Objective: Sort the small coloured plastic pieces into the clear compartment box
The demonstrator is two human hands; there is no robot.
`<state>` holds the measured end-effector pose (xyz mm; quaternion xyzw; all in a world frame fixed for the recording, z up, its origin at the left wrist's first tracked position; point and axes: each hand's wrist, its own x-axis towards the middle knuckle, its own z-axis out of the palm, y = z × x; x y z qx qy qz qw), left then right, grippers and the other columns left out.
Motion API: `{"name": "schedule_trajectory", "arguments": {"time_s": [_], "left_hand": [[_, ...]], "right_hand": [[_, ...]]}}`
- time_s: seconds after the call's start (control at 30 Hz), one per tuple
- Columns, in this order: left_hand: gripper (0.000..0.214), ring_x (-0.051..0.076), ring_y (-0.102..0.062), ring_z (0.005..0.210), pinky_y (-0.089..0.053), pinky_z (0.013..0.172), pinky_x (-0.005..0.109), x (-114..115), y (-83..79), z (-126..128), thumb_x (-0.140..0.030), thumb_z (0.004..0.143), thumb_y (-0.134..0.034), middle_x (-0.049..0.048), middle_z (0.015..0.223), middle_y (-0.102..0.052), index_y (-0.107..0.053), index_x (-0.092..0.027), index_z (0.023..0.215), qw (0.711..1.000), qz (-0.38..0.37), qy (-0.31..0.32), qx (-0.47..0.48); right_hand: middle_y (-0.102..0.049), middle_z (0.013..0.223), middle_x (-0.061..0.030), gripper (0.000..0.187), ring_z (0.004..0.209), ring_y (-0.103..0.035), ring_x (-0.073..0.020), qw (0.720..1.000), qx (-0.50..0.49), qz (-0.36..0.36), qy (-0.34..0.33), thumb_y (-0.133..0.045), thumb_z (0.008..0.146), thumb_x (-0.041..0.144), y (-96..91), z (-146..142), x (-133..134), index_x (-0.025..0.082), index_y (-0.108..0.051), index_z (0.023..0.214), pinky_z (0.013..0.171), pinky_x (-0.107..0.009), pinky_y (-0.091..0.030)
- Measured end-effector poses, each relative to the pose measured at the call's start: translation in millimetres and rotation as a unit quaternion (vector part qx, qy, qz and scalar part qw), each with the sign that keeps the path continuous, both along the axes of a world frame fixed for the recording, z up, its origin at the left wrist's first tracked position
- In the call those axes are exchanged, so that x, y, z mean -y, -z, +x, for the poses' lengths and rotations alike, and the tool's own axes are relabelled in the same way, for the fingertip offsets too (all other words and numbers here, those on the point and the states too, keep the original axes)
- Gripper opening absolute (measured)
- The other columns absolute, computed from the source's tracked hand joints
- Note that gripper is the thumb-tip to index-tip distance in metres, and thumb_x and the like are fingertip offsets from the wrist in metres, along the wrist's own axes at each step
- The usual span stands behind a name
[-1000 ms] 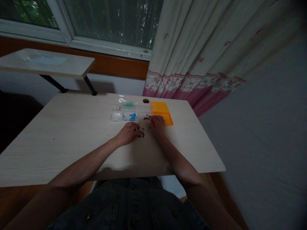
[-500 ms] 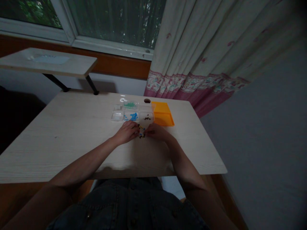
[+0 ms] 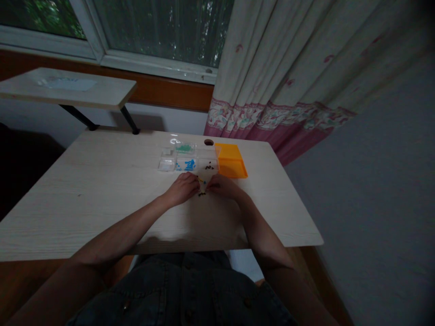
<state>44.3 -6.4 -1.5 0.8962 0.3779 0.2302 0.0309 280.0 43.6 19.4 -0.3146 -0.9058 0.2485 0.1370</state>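
Close together over the desk, my left hand and my right hand both have their fingers curled in. Whatever sits in the fingertips of either hand is too small and dark to make out. Between the hands shows a small yellow and blue piece, near the left fingertips. Several tiny dark pieces lie on the desk just in front of the fingers. Behind the hands is a clear compartment box with blue pieces, green pieces and dark pieces in separate sections.
An orange tray stands right of the clear box. A round hole opens in the desk near its back edge. At the back left a raised shelf bears a clear plastic bag. A curtain hangs behind the desk.
My hands have shifted slightly at the fingertips. Fewer small pieces show between them than before, and the tiny dark pieces in front look more exposed. The box and tray stay put.
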Motion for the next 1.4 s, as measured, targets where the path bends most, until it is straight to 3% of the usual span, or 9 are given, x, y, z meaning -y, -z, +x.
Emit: {"name": "schedule_trajectory", "arguments": {"time_s": [0.1, 0.2, 0.3, 0.4, 0.53, 0.67, 1.13, 1.23, 1.4], "left_hand": [[0.017, 0.024, -0.053, 0.100, -0.042, 0.089, 0.039, 0, -1.8, 0, -0.029, 0.094, -0.052, 0.0089, 0.098, -0.063, -0.066, -0.018, 0.093, 1.000, 0.001, -0.004, 0.012], [0.018, 0.023, -0.053, 0.098, -0.042, 0.088, 0.038, -5, -9.8, -6, -0.029, 0.094, -0.051, 0.0083, 0.097, -0.063, -0.065, -0.018, 0.094, 0.997, 0.015, -0.038, 0.067], [0.020, 0.023, -0.051, 0.100, -0.040, 0.091, 0.038, -16, -18.9, -19, -0.032, 0.094, -0.051, 0.0082, 0.098, -0.062, -0.065, -0.018, 0.097, 0.978, 0.058, -0.133, 0.151], [0.023, 0.024, -0.050, 0.098, -0.038, 0.091, 0.040, -28, -20.8, -31, -0.036, 0.094, -0.052, 0.0081, 0.095, -0.061, -0.066, -0.019, 0.096, 0.949, 0.084, -0.240, 0.185], [0.025, 0.027, -0.049, 0.099, -0.035, 0.088, 0.043, -35, -13.7, -39, -0.036, 0.095, -0.049, 0.0089, 0.095, -0.060, -0.069, -0.021, 0.098, 0.940, 0.063, -0.297, 0.156], [0.028, 0.026, -0.048, 0.100, -0.035, 0.090, 0.043, -33, -8.5, -41, -0.033, 0.097, -0.045, 0.0089, 0.097, -0.060, -0.069, -0.021, 0.102, 0.941, 0.054, -0.294, 0.159], [0.030, 0.024, -0.049, 0.101, -0.040, 0.092, 0.040, -9, -14.4, -36, -0.023, 0.093, -0.047, 0.0086, 0.101, -0.060, -0.064, -0.021, 0.118, 0.987, 0.020, -0.110, 0.115], [0.028, 0.024, -0.050, 0.099, -0.041, 0.089, 0.040, -7, -14.8, -34, -0.022, 0.092, -0.049, 0.0087, 0.101, -0.060, -0.067, -0.021, 0.113, 0.992, 0.012, -0.082, 0.096], [0.024, 0.023, -0.052, 0.098, -0.042, 0.087, 0.039, -6, -15.0, -34, -0.015, 0.088, -0.050, 0.0082, 0.099, -0.060, -0.070, -0.021, 0.100, 0.995, -0.001, -0.043, 0.089]], "right_hand": [[-0.069, 0.080, -0.0040, 0.012, 0.081, -0.062, -0.0171, 0.991, -0.069, 0.059, 0.095, -0.066, 0.086, 0.028, -0.5, -1, -1, 0.022, -0.076, 0.083, 0.077, -0.030, -0.048], [-0.069, 0.085, -0.0057, 0.018, 0.088, -0.060, -0.0197, 0.936, -0.179, 0.182, 0.242, -0.063, 0.089, 0.034, -3.1, -4, 0, 0.022, -0.075, 0.086, 0.083, -0.035, -0.047], [-0.068, 0.086, -0.0056, 0.020, 0.092, -0.058, -0.0208, 0.879, -0.215, 0.268, 0.330, -0.061, 0.090, 0.037, -1.8, -7, -3, 0.022, -0.074, 0.088, 0.090, -0.038, -0.043], [-0.069, 0.091, -0.0057, 0.018, 0.097, -0.057, -0.0215, 0.875, -0.164, 0.280, 0.360, -0.060, 0.091, 0.035, 6.2, -11, -10, 0.023, -0.074, 0.090, 0.094, -0.040, -0.038], [-0.069, 0.100, -0.0063, 0.019, 0.103, -0.055, -0.0219, 0.895, -0.093, 0.259, 0.352, -0.056, 0.093, 0.027, 17.7, -13, -15, 0.022, -0.073, 0.100, 0.096, -0.039, -0.035], [-0.068, 0.099, -0.0069, 0.022, 0.100, -0.056, -0.0211, 0.891, -0.099, 0.269, 0.353, -0.054, 0.094, 0.024, 20.8, -9, -13, 0.022, -0.073, 0.105, 0.095, -0.038, -0.037], [-0.070, 0.096, -0.0064, 0.016, 0.097, -0.056, -0.0223, 0.916, -0.100, 0.258, 0.292, -0.060, 0.091, 0.027, 19.2, -11, -3, 0.023, -0.074, 0.097, 0.089, -0.038, -0.041], [-0.069, 0.098, -0.0069, 0.013, 0.098, -0.055, -0.0218, 0.931, -0.086, 0.261, 0.241, -0.063, 0.089, 0.027, 17.8, -12, 0, 0.023, -0.074, 0.094, 0.089, -0.038, -0.042], [-0.067, 0.085, -0.0051, 0.017, 0.089, -0.055, -0.0197, 0.963, -0.031, 0.247, 0.102, -0.062, 0.090, 0.035, 14.9, -11, 5, 0.025, -0.075, 0.086, 0.083, -0.034, -0.043]]}}
